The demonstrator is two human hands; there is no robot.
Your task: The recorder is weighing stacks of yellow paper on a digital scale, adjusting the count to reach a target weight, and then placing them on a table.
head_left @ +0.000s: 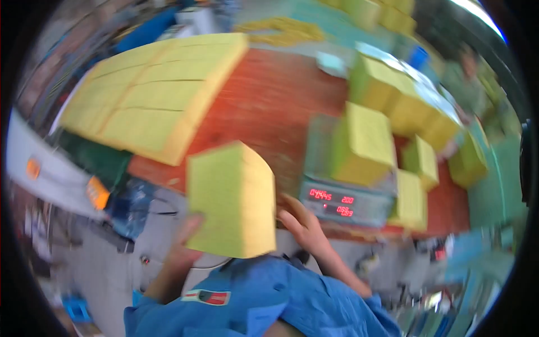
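Observation:
A thick block of yellow paper sheets is held up in front of my body, tilted, with its pale cut edge turned to the right. My left hand grips its lower left side, the fingers partly hidden by the block. On the opposite side, my right hand has its thumb and fingers bent against the block's right edge; some fingertips are hidden. Just right of that hand stands a weighing scale with a lit red display. One yellow paper block rests on its platform.
A wide, layered stack of yellow sheets lies on the red table at the left. More yellow paper blocks crowd the right side. Beyond them a person stands, blurred. Orange-marked equipment is at left.

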